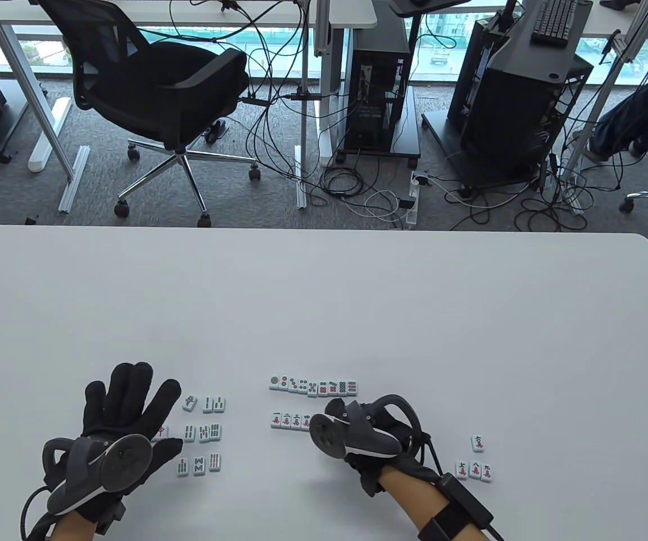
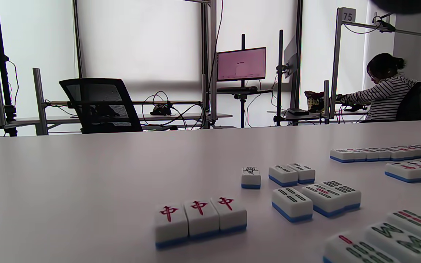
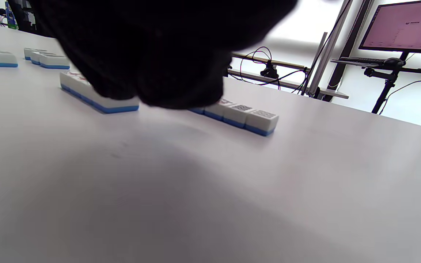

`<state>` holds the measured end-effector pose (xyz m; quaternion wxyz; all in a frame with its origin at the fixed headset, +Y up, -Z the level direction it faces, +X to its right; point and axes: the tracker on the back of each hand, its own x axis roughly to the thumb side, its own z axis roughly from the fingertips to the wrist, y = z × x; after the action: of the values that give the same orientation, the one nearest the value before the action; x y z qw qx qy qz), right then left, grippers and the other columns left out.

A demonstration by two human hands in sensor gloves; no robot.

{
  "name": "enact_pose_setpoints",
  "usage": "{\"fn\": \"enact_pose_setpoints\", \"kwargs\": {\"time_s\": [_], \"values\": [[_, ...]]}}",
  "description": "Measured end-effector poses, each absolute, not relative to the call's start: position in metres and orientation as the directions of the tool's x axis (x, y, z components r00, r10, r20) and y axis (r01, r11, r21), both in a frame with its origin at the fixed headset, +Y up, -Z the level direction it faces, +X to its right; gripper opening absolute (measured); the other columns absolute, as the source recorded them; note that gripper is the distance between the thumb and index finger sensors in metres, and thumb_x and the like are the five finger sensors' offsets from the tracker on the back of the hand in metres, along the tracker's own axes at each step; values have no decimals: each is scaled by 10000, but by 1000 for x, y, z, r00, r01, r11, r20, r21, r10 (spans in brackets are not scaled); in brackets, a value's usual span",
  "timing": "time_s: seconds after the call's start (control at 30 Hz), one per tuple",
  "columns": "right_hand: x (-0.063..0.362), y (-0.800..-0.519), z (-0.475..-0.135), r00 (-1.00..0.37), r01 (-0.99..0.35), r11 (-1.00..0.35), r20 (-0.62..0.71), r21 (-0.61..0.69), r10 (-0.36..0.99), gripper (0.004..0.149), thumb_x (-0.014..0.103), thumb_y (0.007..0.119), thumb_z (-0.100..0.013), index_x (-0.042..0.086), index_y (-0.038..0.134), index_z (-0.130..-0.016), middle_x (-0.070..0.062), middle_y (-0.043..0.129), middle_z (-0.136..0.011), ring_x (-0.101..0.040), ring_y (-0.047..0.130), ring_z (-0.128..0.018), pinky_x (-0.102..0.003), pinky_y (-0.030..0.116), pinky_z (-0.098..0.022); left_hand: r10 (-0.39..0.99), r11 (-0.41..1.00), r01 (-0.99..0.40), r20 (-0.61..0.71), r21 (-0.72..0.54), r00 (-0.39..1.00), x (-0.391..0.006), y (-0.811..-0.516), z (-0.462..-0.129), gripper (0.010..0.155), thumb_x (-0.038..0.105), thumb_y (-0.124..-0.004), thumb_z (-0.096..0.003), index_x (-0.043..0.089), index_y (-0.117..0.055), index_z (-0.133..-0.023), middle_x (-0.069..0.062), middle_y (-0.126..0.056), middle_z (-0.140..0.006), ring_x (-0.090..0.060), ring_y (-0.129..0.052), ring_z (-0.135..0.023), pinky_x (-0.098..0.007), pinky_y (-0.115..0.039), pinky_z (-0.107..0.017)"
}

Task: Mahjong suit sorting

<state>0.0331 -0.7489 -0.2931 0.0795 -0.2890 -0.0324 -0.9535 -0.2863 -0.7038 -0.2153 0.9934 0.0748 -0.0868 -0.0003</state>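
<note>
**Sorting well advanced; character tiles left to gather**

The dots row (image 1: 313, 386) is taken as the landmark: a full, tidy line of circle-suit tiles on the white table (image 1: 324, 304), and it appears finished. Just nearer the person than that row lies the character row (image 1: 290, 420), of which four tiles are seen; its right end is covered by the right hand (image 1: 358, 437). In the right wrist view the gloved fingers (image 3: 152, 54) are seen down at that row's end, but whether a tile is pinched or only pushed cannot be told.

To the right of the dots row and nearer the person, four loose character tiles (image 1: 475, 462) lie well apart from their row; these are judged to be the main work left.

To the left of the dots row, the bamboo tiles (image 1: 204, 433) are grouped in three short lines, loosely spaced. Further left, the left hand (image 1: 124, 417) lies flat with fingers spread wide, nothing held. Three red dragon tiles (image 2: 200, 218) are seen side by side, touching, in the left wrist view.
</note>
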Motion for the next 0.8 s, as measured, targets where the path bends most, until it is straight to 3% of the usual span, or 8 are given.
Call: {"fn": "enact_pose_setpoints", "kwargs": {"time_s": [0.23, 0.5, 0.67, 0.8], "values": [[14, -764, -302, -822, 206, -977, 551, 55, -142, 577, 374, 858, -431, 34, 771, -889, -24, 959, -439, -99, 867, -115, -249, 788, -71, -4, 986, -27, 183, 167, 983, -286, -701, -213, 852, 741, -615, -360, 482, -228, -1073, 97, 37, -1151, -235, -32, -1155, -579, -140, -817], [14, -764, -300, -819, 213, -976, 552, 36, -158, 589, 383, 831, -447, 49, 744, -924, -31, 961, -449, -106, 873, -121, -253, 792, -75, -6, 986, -25, 184, 166, 983, -286, -701, -213, 851, 741, -616, -359, 480, -236, -1075, 96, 36, -1152, -236, -31, -1154, -579, -140, -816], [30, -747, -293, -816, 182, -983, 555, -13, -159, 630, 407, 807, -453, 60, 691, -966, -44, 965, -482, -119, 890, -153, -260, 805, -96, -10, 986, -20, 183, 163, 983, -286, -701, -213, 851, 741, -614, -359, 479, -236, -1075, 98, 36, -1151, -235, -32, -1154, -578, -141, -817], [70, -728, -291, -851, 156, -988, 506, -6, -137, 632, 404, 804, -459, 67, 683, -980, -55, 965, -510, -134, 901, -174, -270, 813, -117, -9, 987, -21, 182, 162, 983, -286, -701, -213, 851, 742, -615, -358, 482, -234, -1074, 97, 37, -1152, -235, -31, -1154, -579, -140, -816]]}}
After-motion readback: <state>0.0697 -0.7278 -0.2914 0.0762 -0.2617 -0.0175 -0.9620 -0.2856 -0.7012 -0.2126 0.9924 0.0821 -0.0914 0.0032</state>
